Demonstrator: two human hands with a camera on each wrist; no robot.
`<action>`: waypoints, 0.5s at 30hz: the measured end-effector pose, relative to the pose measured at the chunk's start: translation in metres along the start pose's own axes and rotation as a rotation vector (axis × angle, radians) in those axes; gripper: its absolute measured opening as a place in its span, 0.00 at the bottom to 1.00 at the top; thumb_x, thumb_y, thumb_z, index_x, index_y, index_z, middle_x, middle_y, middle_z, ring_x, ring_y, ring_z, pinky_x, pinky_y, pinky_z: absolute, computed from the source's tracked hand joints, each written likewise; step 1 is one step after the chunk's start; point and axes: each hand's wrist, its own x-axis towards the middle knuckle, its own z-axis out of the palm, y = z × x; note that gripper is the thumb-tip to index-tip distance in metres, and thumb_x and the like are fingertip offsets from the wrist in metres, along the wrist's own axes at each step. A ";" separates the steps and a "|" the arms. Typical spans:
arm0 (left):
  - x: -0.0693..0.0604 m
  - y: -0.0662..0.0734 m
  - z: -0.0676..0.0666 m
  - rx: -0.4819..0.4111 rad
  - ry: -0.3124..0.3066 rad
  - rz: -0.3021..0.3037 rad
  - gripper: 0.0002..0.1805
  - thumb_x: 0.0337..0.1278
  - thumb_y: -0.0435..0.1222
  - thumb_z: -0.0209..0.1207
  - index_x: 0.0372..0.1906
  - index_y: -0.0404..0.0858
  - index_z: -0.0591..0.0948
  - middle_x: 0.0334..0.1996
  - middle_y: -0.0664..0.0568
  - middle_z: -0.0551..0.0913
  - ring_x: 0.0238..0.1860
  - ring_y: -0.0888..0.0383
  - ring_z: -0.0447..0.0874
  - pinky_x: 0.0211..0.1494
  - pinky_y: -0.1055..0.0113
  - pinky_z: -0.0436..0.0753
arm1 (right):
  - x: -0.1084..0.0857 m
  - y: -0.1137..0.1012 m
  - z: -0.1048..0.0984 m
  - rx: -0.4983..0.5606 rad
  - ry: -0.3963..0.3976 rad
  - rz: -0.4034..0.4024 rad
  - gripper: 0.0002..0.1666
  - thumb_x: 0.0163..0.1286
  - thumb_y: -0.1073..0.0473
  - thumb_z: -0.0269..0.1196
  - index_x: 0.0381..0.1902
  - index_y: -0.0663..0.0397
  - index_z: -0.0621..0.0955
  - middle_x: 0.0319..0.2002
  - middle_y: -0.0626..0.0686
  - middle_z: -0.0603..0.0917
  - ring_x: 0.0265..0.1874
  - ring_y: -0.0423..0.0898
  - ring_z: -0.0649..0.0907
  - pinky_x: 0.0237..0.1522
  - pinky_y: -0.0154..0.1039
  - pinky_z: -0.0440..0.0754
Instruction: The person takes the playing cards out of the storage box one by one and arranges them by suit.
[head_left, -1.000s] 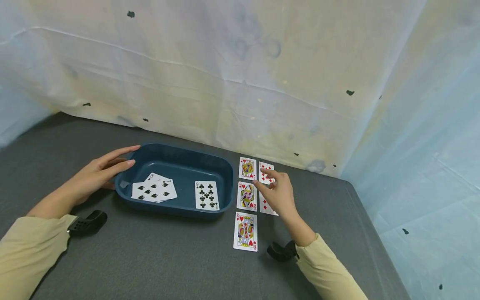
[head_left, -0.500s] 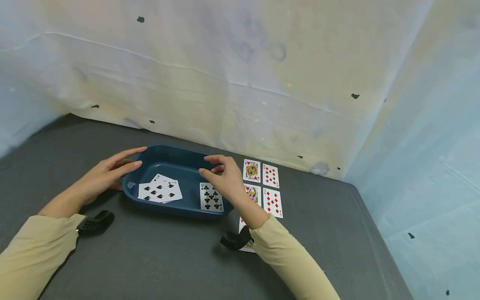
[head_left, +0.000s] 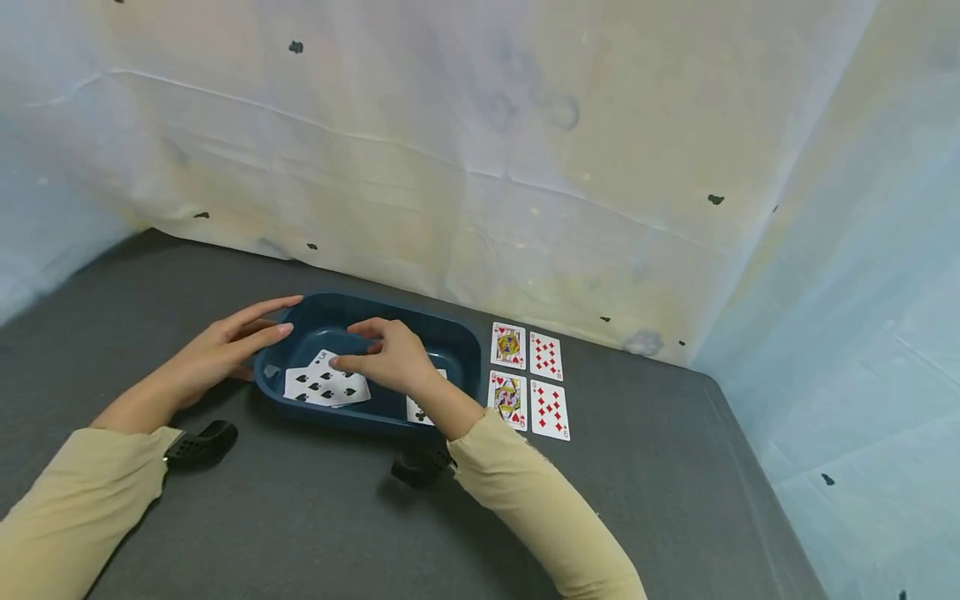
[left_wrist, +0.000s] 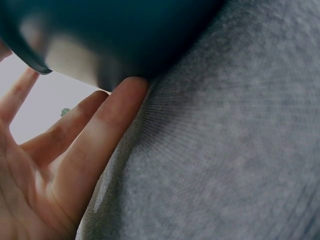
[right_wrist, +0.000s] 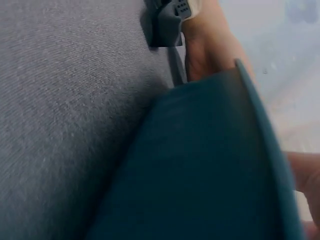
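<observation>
A dark blue tray stands on the table. My left hand touches its left end, the fairly straight fingers against the outer wall. Several playing cards lie inside. Some spades cards overlap at the left, and a clubs card at the right is partly hidden by my right hand. That hand hovers over the tray, thumb near the spades, with a gap between thumb and fingers and nothing visible in it. In the right wrist view the tray hides most of the hand.
Right of the tray lie a jack of hearts, a queen of hearts and two diamonds cards in rows. The grey table ends at a pale hanging sheet behind and to the right.
My right hand has swept left from the red cards to over the tray's spades. Its forearm now covers where the king of hearts lay. My left hand stays at the tray's end.
</observation>
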 end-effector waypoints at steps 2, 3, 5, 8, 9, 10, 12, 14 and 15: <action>0.000 0.000 0.001 -0.005 -0.005 0.006 0.33 0.72 0.52 0.46 0.76 0.58 0.49 0.74 0.35 0.49 0.69 0.30 0.54 0.50 0.34 0.75 | 0.003 -0.001 0.005 -0.042 -0.053 0.008 0.33 0.58 0.48 0.70 0.61 0.47 0.77 0.62 0.49 0.76 0.57 0.49 0.78 0.46 0.37 0.81; 0.000 0.000 0.001 -0.007 -0.006 0.009 0.33 0.72 0.52 0.46 0.76 0.58 0.50 0.74 0.35 0.49 0.69 0.31 0.54 0.50 0.34 0.75 | 0.005 0.000 0.008 -0.061 -0.080 0.010 0.34 0.58 0.47 0.70 0.62 0.46 0.76 0.63 0.48 0.75 0.58 0.49 0.78 0.48 0.38 0.81; 0.001 0.000 0.001 -0.008 -0.009 0.013 0.33 0.72 0.52 0.46 0.76 0.59 0.50 0.74 0.36 0.49 0.69 0.31 0.54 0.50 0.33 0.75 | 0.008 0.000 0.012 -0.090 -0.125 0.009 0.38 0.57 0.47 0.71 0.65 0.46 0.74 0.66 0.47 0.72 0.61 0.48 0.76 0.52 0.39 0.80; 0.001 0.000 0.002 -0.010 -0.008 0.015 0.32 0.72 0.52 0.46 0.76 0.60 0.51 0.74 0.37 0.49 0.69 0.32 0.54 0.50 0.34 0.75 | 0.012 0.002 0.015 -0.139 -0.189 -0.029 0.42 0.56 0.47 0.71 0.68 0.44 0.70 0.69 0.47 0.68 0.66 0.45 0.70 0.62 0.42 0.73; 0.001 0.001 0.002 -0.009 -0.007 0.015 0.32 0.72 0.52 0.46 0.76 0.60 0.51 0.74 0.37 0.49 0.69 0.32 0.54 0.49 0.34 0.75 | 0.013 0.002 0.016 -0.158 -0.208 -0.048 0.44 0.56 0.47 0.71 0.69 0.43 0.69 0.70 0.47 0.67 0.67 0.44 0.68 0.64 0.41 0.71; 0.000 0.001 0.001 -0.008 -0.003 0.012 0.32 0.71 0.52 0.46 0.75 0.61 0.51 0.74 0.38 0.50 0.69 0.33 0.54 0.50 0.34 0.75 | 0.014 0.003 0.018 -0.189 -0.226 -0.075 0.45 0.57 0.48 0.71 0.70 0.43 0.67 0.71 0.47 0.66 0.69 0.44 0.66 0.66 0.41 0.68; 0.000 0.001 0.001 -0.002 0.002 0.011 0.32 0.71 0.53 0.46 0.75 0.61 0.51 0.74 0.37 0.50 0.69 0.33 0.54 0.49 0.34 0.75 | 0.015 0.004 0.021 -0.270 -0.258 -0.129 0.45 0.59 0.49 0.70 0.72 0.43 0.64 0.72 0.47 0.64 0.71 0.43 0.63 0.69 0.40 0.63; 0.000 0.000 0.000 0.003 0.005 0.009 0.32 0.71 0.53 0.46 0.75 0.61 0.51 0.74 0.37 0.50 0.69 0.33 0.54 0.49 0.35 0.76 | 0.016 0.004 0.023 -0.366 -0.269 -0.173 0.45 0.60 0.51 0.69 0.73 0.44 0.62 0.72 0.48 0.63 0.72 0.44 0.62 0.71 0.40 0.61; 0.000 0.000 0.000 0.008 0.006 0.012 0.32 0.72 0.53 0.46 0.75 0.61 0.51 0.74 0.37 0.50 0.69 0.32 0.54 0.49 0.35 0.76 | 0.016 0.004 0.025 -0.415 -0.266 -0.190 0.45 0.61 0.52 0.68 0.73 0.44 0.62 0.72 0.48 0.63 0.71 0.44 0.62 0.71 0.40 0.60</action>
